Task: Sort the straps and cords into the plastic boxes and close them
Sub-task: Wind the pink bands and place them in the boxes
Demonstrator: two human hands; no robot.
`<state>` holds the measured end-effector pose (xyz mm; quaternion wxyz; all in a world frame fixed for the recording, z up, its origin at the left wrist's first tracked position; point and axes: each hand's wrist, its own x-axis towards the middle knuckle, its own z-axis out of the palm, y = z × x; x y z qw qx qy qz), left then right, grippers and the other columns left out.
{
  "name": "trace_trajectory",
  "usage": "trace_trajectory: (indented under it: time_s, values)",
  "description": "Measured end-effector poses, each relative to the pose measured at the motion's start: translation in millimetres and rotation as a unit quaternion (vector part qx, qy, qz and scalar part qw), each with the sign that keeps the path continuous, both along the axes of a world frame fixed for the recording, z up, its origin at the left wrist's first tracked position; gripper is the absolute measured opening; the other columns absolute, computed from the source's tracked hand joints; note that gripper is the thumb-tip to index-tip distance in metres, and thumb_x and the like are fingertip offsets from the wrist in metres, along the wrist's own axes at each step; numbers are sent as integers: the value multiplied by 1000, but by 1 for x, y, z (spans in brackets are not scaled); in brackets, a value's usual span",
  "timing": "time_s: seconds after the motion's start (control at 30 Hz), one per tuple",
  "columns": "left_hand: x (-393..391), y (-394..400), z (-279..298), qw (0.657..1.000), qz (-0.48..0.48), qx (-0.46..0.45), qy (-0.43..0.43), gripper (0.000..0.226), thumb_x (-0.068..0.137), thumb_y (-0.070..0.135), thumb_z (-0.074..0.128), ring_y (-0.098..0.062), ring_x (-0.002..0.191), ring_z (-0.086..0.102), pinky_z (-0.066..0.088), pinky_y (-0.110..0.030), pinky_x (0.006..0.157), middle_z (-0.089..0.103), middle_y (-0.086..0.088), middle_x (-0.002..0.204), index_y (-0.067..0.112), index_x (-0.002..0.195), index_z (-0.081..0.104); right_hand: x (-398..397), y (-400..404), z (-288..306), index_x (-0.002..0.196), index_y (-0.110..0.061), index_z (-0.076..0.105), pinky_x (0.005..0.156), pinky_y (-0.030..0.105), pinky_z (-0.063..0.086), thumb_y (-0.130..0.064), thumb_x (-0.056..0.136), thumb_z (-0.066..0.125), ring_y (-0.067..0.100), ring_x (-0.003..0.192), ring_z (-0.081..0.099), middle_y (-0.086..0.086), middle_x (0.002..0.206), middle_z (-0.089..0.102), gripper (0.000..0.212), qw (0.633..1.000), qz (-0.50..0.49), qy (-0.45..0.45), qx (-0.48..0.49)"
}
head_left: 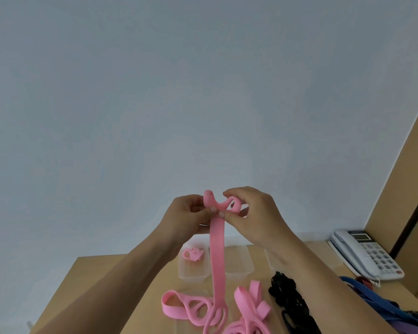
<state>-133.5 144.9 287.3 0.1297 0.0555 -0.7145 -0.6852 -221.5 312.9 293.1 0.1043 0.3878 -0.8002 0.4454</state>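
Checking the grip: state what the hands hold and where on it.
Both the left hand and right hand pinch the pink strap at its looped top end; the rest hangs down.

Plastic boxes [193,268] behind hanging pink strap [217,261], telephone [367,254] far right

A white desk telephone [366,255] with a grey keypad is sitting at the far right of the wooden table [101,280], against a pale wall [155,92].
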Motion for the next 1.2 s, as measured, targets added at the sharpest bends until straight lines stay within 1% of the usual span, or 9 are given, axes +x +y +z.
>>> trace_trajectory:
  time_s: [0.1, 0.2, 0.3, 0.43, 0.63, 0.77, 0.93, 1.07, 1.2]
  values:
    - [-2, 2, -3, 1000, 10, 2, 5, 14, 97, 9, 65, -33, 91, 76, 62, -42, 84, 77, -20, 96, 2, 109, 70, -1, -1, 5, 106, -28, 74, 75, 21, 51, -29, 86, 77, 1, 78, 61, -14, 104, 62, 21, 993, 15, 77, 89]
    - [-4, 4, -4, 1000, 15, 5, 17, 14, 97, 7, 65, -32, 91, 76, 62, -43, 84, 77, -19, 97, 4, 110, 71, -2, -3, 5, 98, -27, 74, 75, 19, 48, -27, 87, 75, 5, 83, 62, -15, 93, 63, 11, 994, 7, 59, 90]
    - [-4, 4, -5, 999, 14, 31, 21, 19, 95, 4, 67, -33, 93, 76, 63, -40, 81, 77, -18, 99, 5, 114, 68, -3, -4, 6, 90, -25, 75, 68, 12, 41, -19, 84, 76, 7, 80, 60, -12, 86, 63, 9, 995, -5, 70, 74]
    - [-4, 5, -7, 998, -13, 68, 8, 23, 96, 7, 67, -30, 100, 74, 61, -35, 84, 76, -17, 108, 3, 118, 66, -3, -5, 6, 78, -21, 75, 63, 22, 45, -9, 79, 76, 11, 71, 59, -5, 76, 64, 12, 994, -5, 105, 36]
    - [-1, 4, -10, 996, -68, -9, -61, 27, 101, 35, 60, -23, 106, 72, 57, -41, 94, 76, -6, 113, 16, 117, 72, 2, -7, -6, 81, -19, 78, 64, 31, 51, -6, 79, 76, 12, 69, 61, -3, 80, 63, 14, 990, -24, 140, -3]
    - [0, 3, -10, 996, -79, 27, -36, 26, 102, 30, 60, -32, 107, 71, 58, -36, 91, 74, -15, 114, 12, 111, 75, 6, -10, -11, 75, -16, 77, 61, 32, 52, -3, 78, 77, 14, 68, 61, -3, 79, 60, 13, 986, -41, 159, -33]
    - [-1, 1, -10, 990, -125, 50, -28, 30, 96, 29, 65, -34, 113, 69, 54, -43, 102, 73, -17, 119, 8, 115, 74, 9, -11, -17, 63, -8, 63, 53, 30, 46, 4, 74, 76, 16, 61, 52, -2, 76, 52, 21, 980, -53, 191, -29]
    - [0, 0, -13, 989, -120, 83, -34, 26, 97, 23, 61, -34, 110, 70, 57, -36, 94, 73, -19, 115, 7, 110, 77, 7, -8, -20, 71, -11, 70, 61, 32, 51, 3, 78, 74, 17, 69, 57, -2, 85, 55, 16, 984, -28, 176, 1]
    - [0, -2, -14, 990, -112, 80, -28, 24, 96, 8, 60, -32, 111, 70, 56, -36, 97, 72, -20, 118, 2, 116, 73, 10, -7, -20, 88, -20, 80, 73, 28, 55, -3, 82, 72, 14, 80, 65, -1, 94, 63, 20, 992, 9, 128, 1]
